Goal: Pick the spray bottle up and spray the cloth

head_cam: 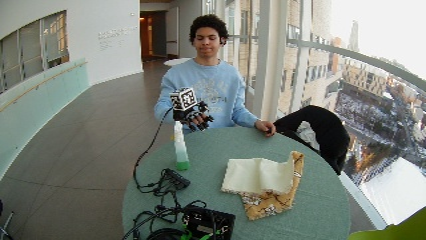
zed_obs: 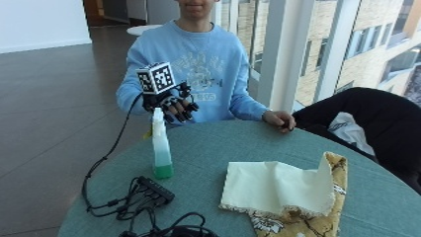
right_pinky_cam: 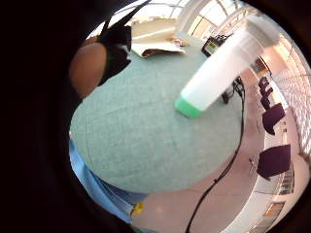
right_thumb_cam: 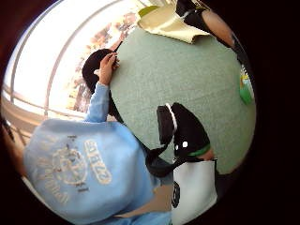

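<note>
Spray bottle: the spray bottle [zed_obs: 160,146] stood upright on the round green table [zed_obs: 217,148], near the edge on the person's right-hand side, its pale body ending in a green band at the foot. Standing on its base, it offered its head straight up to a hand coming from above.

Right hand: the gloved right hand [zed_obs: 172,104] hung in the air just above and behind the bottle's top. Its fingers [zed_obs: 179,114] were spread and drooping, closed round nothing. That posture suited a reach, with the palm turned toward the bottle.

Contact: from the outside view the fingertips seemed just clear of the bottle's head, though the overlap there was too fine to settle. The little-finger palm view showed the bottle [right_pinky_cam: 221,68] close by and standing free on the table, which favoured no hold yet.

Cloth: the cream cloth [zed_obs: 276,187] lay flat on the table, well apart from the bottle toward the person's left, with a patterned yellow piece [zed_obs: 332,177] rucked up along its far edge. Spread out so, it gave a broad target for the spray.

Other hand: the bare hand [zed_obs: 279,120] rested at the table's rim, clear of both things.

Stage: judged as the approach; pick-up not yet made.
</note>
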